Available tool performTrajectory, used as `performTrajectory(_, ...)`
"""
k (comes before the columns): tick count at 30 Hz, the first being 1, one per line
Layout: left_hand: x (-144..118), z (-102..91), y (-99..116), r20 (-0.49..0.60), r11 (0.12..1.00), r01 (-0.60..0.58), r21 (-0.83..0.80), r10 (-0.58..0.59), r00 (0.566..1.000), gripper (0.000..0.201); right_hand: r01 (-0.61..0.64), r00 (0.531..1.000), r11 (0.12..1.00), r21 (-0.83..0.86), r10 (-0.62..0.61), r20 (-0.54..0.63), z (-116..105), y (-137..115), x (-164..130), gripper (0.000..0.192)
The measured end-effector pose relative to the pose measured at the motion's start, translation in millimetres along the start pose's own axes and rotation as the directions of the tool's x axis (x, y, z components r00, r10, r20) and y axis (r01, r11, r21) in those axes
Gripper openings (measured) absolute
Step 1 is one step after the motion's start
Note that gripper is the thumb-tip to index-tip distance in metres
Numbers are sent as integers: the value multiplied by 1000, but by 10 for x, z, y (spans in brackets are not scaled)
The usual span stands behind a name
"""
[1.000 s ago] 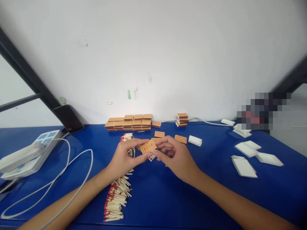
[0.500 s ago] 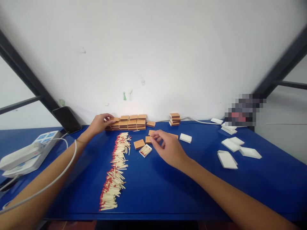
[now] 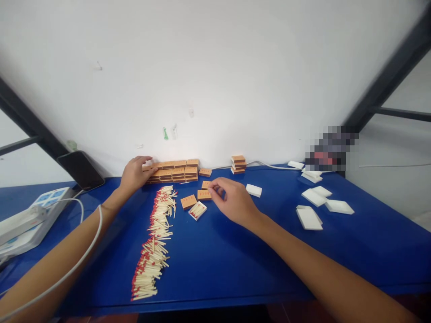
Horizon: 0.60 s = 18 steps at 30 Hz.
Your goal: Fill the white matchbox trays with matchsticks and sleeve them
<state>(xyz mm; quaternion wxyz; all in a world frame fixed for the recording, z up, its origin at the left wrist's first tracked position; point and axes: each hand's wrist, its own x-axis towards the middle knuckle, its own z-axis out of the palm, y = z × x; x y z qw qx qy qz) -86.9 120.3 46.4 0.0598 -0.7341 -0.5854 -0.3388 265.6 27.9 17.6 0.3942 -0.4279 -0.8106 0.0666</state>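
My left hand (image 3: 134,173) reaches to the back of the blue table (image 3: 235,264) and grips an orange matchbox at the left end of the long matchbox stack (image 3: 175,170) by the wall. My right hand (image 3: 232,202) hovers mid-table, thumb and forefinger slightly apart, their tips touching two loose orange matchboxes (image 3: 204,194). Just left of them lie another orange box (image 3: 188,201) and an open white tray filled with matches (image 3: 197,210). A long row of red-tipped matches (image 3: 153,244) runs toward me on the left.
A small matchbox stack (image 3: 238,164) stands by the wall. Empty white trays (image 3: 309,218) lie scattered on the right, one (image 3: 253,190) nearer the middle. A phone (image 3: 81,169) leans on the wall at left, beside a power strip (image 3: 20,222) with a white cable (image 3: 67,273).
Both hands held one matchbox over the table's middle a second ago. My left hand has carried it to the back stack; my right hand has dropped to the loose boxes. The view shifted right.
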Motion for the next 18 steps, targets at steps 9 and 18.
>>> performTrajectory(9,-742,-89,984,-62,851,-477,-219,476,877,12,-187,981,870,-457,192,-36,-449,688,241,20)
performTrajectory(18,-2360,-807,1785,270,662,16,-749,283,920,30,-219,971,865,-451,241,-9,-279,777,185,20)
